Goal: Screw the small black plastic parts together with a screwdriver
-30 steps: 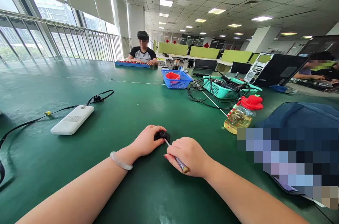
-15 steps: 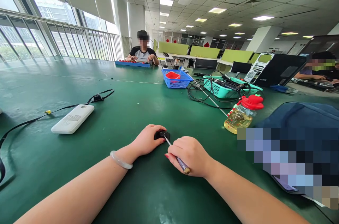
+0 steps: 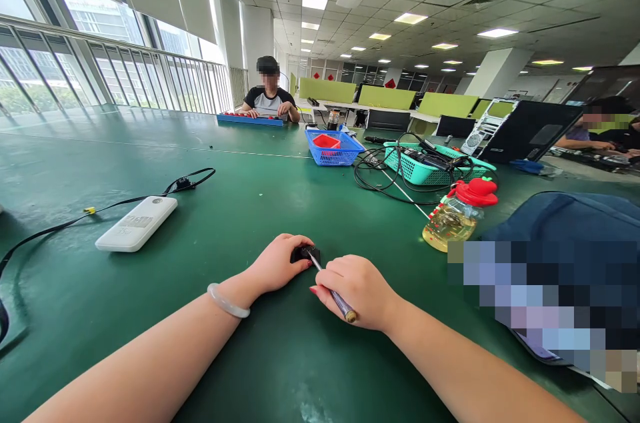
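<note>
Between the thumb and fingers of my left hand [image 3: 283,264] is a small black block-like part [image 3: 313,254], gripped against the green table [image 3: 240,210]. Its exact kind is too small to make out, and the fingers cover its left side. My right hand [image 3: 354,291] is closed around a screwdriver [image 3: 344,307] with a thin metal shaft. The handle's end sticks out below the fist, towards me. Slanting up and left, the shaft has its tip at the black part's top face.
A white power bank [image 3: 137,223] and a black strap [image 3: 60,226] lie left. Farther off stand a blue basket [image 3: 334,155], a turquoise basket of cables [image 3: 425,173], and a red-lidded bottle [image 3: 453,223]. A dark blue bag [image 3: 565,216] is at right. Another person [image 3: 270,100] sits across.
My right hand and the screwdriver have shifted very slightly up and left. The left hand keeps its hold on the black part.
</note>
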